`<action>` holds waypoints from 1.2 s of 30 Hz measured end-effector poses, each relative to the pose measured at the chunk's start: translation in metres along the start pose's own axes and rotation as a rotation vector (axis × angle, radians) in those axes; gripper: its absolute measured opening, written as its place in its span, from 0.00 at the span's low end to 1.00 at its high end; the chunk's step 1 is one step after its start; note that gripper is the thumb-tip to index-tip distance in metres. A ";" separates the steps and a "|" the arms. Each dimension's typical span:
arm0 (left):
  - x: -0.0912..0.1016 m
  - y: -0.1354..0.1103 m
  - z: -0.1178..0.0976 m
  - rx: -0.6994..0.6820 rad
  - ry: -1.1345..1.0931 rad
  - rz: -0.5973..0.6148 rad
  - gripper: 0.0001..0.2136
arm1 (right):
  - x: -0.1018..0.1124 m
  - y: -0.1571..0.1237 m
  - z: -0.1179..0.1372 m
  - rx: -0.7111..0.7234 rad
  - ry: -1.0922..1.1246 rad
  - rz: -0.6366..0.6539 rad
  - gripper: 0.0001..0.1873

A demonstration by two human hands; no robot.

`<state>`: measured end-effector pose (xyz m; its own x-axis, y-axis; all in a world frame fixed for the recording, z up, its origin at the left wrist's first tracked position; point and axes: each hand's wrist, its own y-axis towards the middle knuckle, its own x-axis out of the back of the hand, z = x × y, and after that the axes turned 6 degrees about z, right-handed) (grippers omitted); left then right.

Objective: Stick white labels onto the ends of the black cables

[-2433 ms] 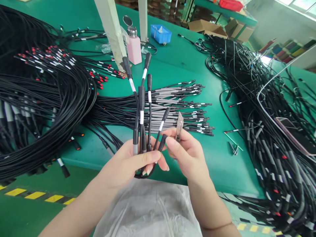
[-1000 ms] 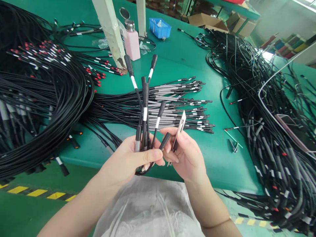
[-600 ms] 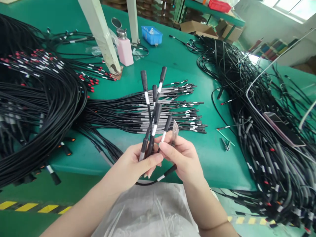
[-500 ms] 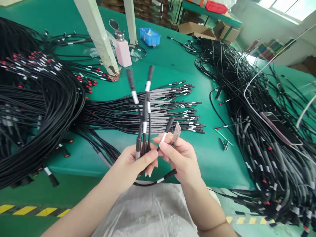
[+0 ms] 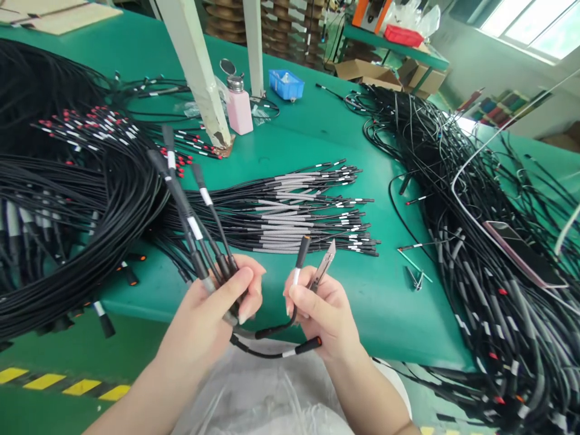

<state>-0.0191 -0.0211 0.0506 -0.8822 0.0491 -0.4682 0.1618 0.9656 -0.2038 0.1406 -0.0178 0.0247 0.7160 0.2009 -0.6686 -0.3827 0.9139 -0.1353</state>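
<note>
My left hand [image 5: 211, 311] is closed round several black cables [image 5: 193, 226], whose connector ends with white labels point up and to the left. In my right hand [image 5: 324, 311], thumb and fingers pinch one cable end [image 5: 299, 260] with a white label and an orange-tipped connector. The same hand also holds a utility knife [image 5: 323, 266], its bare blade pointing up. That cable end loops back towards my left hand. Below, another orange-tipped cable end [image 5: 308, 346] hangs loose in front of my apron. The knife's handle is mostly hidden by my fingers.
A bundle of black cables with grey sleeves [image 5: 290, 211] lies on the green table [image 5: 317, 142]. Large cable piles lie left [image 5: 104, 241] and right [image 5: 493, 302]. A pink pump bottle [image 5: 239, 112], blue bin [image 5: 286, 84], white post [image 5: 199, 72] and phone [image 5: 523, 251] are further off.
My left hand has moved left and away from my right hand, and its cables now lean left. The cable end and knife stay in my right hand. The view has shifted slightly.
</note>
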 end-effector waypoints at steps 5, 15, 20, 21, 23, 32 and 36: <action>-0.005 0.002 0.000 -0.029 -0.101 -0.008 0.13 | -0.002 -0.003 -0.008 -0.057 -0.002 0.040 0.19; -0.002 0.002 -0.003 0.017 -0.025 0.048 0.15 | -0.010 -0.004 -0.005 -0.131 0.022 0.049 0.22; -0.004 0.004 0.001 0.022 -0.026 0.017 0.11 | -0.013 -0.009 -0.006 -0.144 -0.005 0.046 0.23; -0.003 0.004 0.002 0.015 -0.039 0.010 0.10 | -0.011 -0.010 -0.007 -0.133 -0.025 0.051 0.22; -0.002 0.003 0.005 0.007 -0.054 0.040 0.08 | -0.005 -0.011 -0.006 -0.052 -0.094 0.055 0.20; -0.002 -0.009 0.013 0.195 0.132 0.337 0.12 | 0.012 -0.003 0.030 0.333 -0.241 -0.093 0.21; -0.004 -0.010 0.018 0.297 0.284 0.441 0.12 | 0.008 -0.006 0.034 0.202 -0.275 -0.014 0.27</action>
<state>-0.0087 -0.0354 0.0389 -0.7809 0.5346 -0.3231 0.6197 0.7281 -0.2930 0.1681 -0.0095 0.0452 0.8614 0.2507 -0.4417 -0.2684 0.9630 0.0231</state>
